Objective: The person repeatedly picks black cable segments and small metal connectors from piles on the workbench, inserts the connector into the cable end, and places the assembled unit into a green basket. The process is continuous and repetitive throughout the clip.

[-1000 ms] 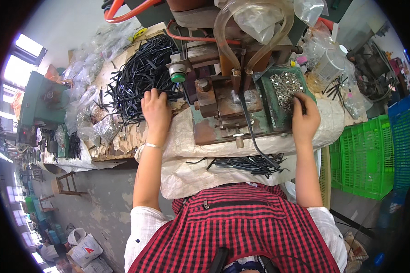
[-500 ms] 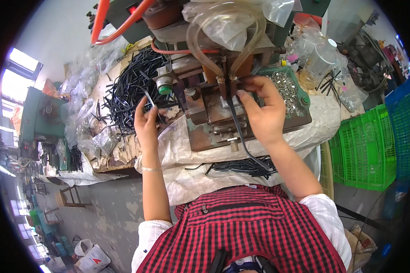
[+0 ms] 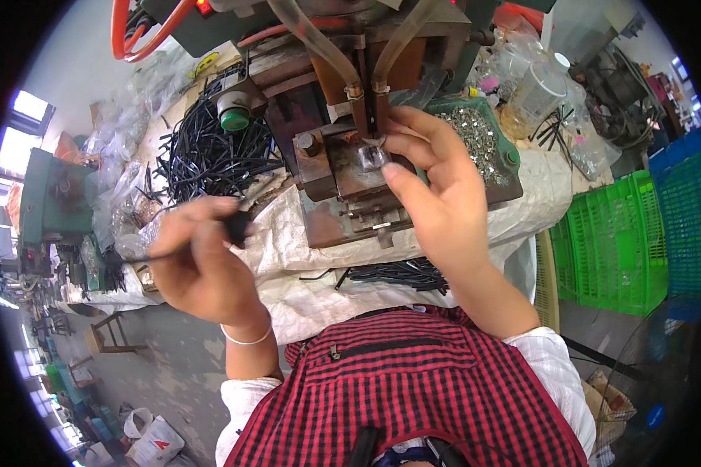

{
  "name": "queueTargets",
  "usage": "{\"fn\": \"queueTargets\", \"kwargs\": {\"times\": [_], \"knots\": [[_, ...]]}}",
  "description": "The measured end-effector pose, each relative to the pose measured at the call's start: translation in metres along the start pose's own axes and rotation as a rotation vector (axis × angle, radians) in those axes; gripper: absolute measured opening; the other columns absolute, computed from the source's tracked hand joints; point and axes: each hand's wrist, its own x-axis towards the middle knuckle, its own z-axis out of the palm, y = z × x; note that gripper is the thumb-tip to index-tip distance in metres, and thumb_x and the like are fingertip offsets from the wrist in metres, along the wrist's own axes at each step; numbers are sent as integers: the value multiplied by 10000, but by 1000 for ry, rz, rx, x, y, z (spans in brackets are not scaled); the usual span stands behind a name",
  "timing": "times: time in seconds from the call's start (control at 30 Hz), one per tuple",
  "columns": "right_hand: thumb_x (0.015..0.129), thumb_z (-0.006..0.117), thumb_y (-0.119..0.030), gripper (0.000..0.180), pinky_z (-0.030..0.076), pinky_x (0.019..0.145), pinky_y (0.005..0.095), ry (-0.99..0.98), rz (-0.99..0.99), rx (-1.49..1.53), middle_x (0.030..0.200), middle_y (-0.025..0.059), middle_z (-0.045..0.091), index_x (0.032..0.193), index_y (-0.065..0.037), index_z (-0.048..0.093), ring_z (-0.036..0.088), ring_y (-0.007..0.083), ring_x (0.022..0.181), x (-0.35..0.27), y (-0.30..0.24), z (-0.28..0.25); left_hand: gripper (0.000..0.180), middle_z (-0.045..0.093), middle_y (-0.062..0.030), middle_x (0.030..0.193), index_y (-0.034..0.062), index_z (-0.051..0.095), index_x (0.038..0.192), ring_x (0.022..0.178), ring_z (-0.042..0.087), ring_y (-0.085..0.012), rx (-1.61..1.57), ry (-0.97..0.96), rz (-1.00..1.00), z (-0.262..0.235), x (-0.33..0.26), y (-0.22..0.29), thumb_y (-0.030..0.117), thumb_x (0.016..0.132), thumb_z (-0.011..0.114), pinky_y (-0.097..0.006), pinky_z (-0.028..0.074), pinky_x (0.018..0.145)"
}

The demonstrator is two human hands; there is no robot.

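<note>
Head view, looking down over my red-and-black checked shirt (image 3: 413, 389). My left hand (image 3: 199, 261), at about 9 o'clock from centre, is curled, thumb and forefinger pinching a thin black cable piece (image 3: 237, 226): a slim, dark, matt length with a thicker black end showing at my fingertips, its thin tail running out toward 8 o'clock. The piece is held in the air above the white woven sheet (image 3: 304, 272) that covers the bench, just clear of the machine. My right hand (image 3: 436, 194), at about 1 o'clock, reaches onto the rusty brown press block (image 3: 343, 175); its thumb and forefinger are drawn together on a small shiny metal part (image 3: 374, 156) seated under the ram, the other fingers loosely curved. Two clear hoses (image 3: 327, 54) drop to the ram at 12 o'clock. A heap of like black cable pieces (image 3: 210, 156) lies at 10 o'clock, another bundle (image 3: 401, 274) at 6 o'clock of the block. A green tray of small silver terminals (image 3: 483, 140) sits at 2 o'clock; a green plastic crate (image 3: 611, 241) at 3 o'clock.
</note>
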Motion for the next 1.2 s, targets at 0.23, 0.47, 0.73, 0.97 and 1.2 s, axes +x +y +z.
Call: {"fn": "queueTargets", "kwargs": {"times": [0.23, 0.47, 0.73, 0.97, 1.2], "knots": [[809, 782, -177, 375, 425, 1088, 526, 117, -192, -1521, 1371, 290, 575, 1159, -53, 732, 489, 451, 1357, 26, 57, -119, 213, 754, -129, 985, 47, 725, 954, 634, 655, -173, 473, -678, 587, 45, -22, -29, 18, 762, 812, -274, 500, 521], [789, 761, -122, 150, 501, 978, 468, 217, -411, -1350, 1072, 190, 704, 922, -55, 735, 629, 389, 1145, 33, 82, -143, 197, 750, -67, 983, 95, 719, 884, 553, 585, -89, 504, -626, 743, 50, -22, -52, 111, 729, 839, -234, 460, 486], [801, 738, -144, 173, 542, 816, 476, 107, -345, -1599, 1175, 116, 660, 962, -85, 716, 600, 324, 1157, 79, 107, -104, 191, 767, -82, 1045, 95, 745, 931, 571, 600, -102, 574, -622, 601, 28, -31, -32, 100, 760, 832, -240, 467, 507], [995, 656, -87, 100, 524, 800, 306, 524, -159, -502, 970, 77, 717, 1063, -17, 678, 670, 156, 878, 14, 70, -141, 116, 737, -105, 937, 13, 743, 995, 770, 686, -210, 954, -125, 71, -69, -5, -71, -15, 884, 735, -307, 538, 687], [1007, 641, -43, 146, 511, 829, 239, 513, -45, -82, 987, 49, 717, 1139, 19, 651, 652, 93, 909, 50, 99, -114, 239, 737, -135, 912, 89, 675, 1034, 872, 712, -360, 1504, -427, -348, -35, 22, -177, 256, 873, 733, -477, 557, 721]]}}
